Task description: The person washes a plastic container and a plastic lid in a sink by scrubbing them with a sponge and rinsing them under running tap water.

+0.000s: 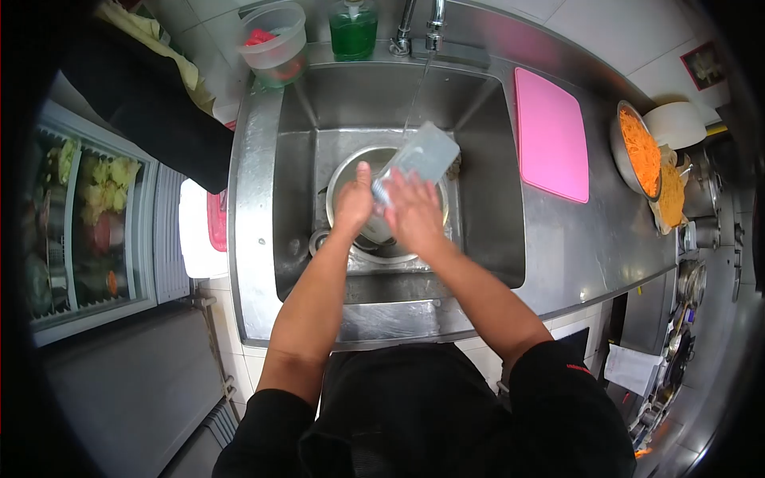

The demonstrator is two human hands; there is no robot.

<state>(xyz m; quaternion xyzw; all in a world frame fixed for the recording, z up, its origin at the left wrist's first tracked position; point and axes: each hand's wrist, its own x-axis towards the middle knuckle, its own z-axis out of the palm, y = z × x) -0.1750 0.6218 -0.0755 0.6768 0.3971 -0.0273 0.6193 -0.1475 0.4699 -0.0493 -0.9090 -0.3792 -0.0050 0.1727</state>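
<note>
Over the sink, a greyish translucent rectangular plastic piece is tilted up to the right under a thin water stream. Its lower end, which looks ribbed, meets my left hand; that hand's thumb points up and its other fingers are mostly hidden, seemingly closed around the end. My right hand lies across the lower part of the piece with fingers spread, slightly blurred. Below both hands sits a round metal pot in the steel sink; its contents are largely covered by my hands.
The faucet stands behind the sink, with a green soap bottle and a clear plastic tub to its left. Right of the sink lie a pink cutting board and a bowl of shredded orange food. A glass-topped fridge is left.
</note>
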